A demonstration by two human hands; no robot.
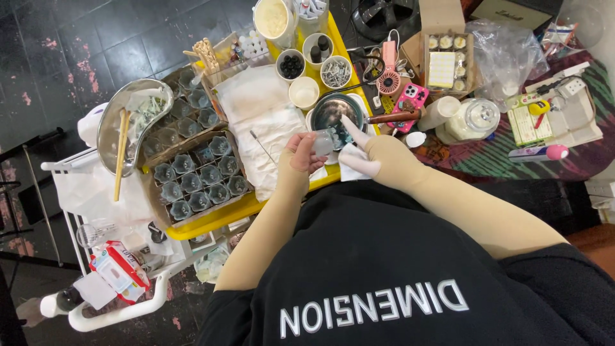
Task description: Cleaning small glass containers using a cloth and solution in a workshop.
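left hand (302, 154) | you are pinching a small clear cup (323, 142) at frame centre, grip clamped on it | right hand (368, 157) | fingers spread apart beside it, gloved, holding nothing | risk: cup is hanging over the dark pan (337, 113); a loosening pinch could be tipping it onto the yellow surface (211, 221)

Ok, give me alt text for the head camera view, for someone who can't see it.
A person's left hand holds a small clear cup over a yellow tray, while the white-gloved right hand points fingers up beside it. Near them are a dark metal bowl and a box of filled cups.
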